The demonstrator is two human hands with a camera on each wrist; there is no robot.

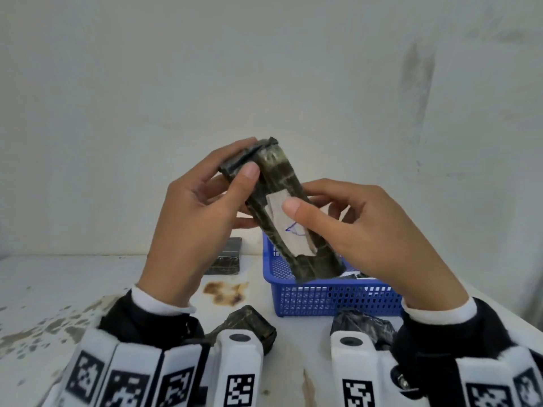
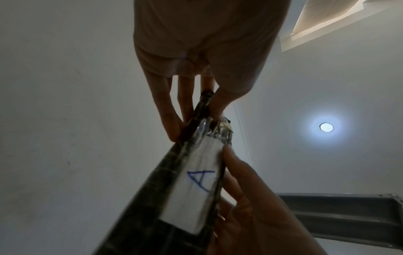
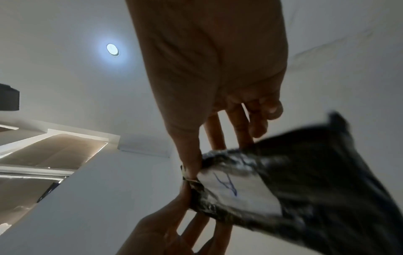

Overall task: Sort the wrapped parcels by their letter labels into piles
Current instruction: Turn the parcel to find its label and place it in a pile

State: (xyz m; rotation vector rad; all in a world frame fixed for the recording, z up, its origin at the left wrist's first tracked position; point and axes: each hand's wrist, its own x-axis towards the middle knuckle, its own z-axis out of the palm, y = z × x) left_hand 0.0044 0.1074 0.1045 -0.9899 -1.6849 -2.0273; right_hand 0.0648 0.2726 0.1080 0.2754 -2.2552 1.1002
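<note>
I hold a long black-wrapped parcel [image 1: 282, 177] up in front of me, above the blue basket [image 1: 323, 298]. My left hand [image 1: 245, 168] pinches its upper end, thumb on the front and fingers behind. My right hand [image 1: 298, 208] grips its middle, thumb lying across the white label [image 1: 291, 239]. The left wrist view shows this label [image 2: 196, 181] with a blue letter A on the parcel [image 2: 165, 198], between my left hand [image 2: 196, 110] and right hand [image 2: 261, 215]. The right wrist view blurs the parcel [image 3: 316, 172], which my right hand [image 3: 202, 151] holds.
The basket holds more dark parcels [image 1: 357, 276]. Loose black parcels lie on the white table [image 1: 58, 289]: one at the back [image 1: 224, 257], one near my left wrist [image 1: 249, 318], one near my right wrist [image 1: 363, 323]. A brown stain [image 1: 226, 292] marks the tabletop. A plain wall stands behind.
</note>
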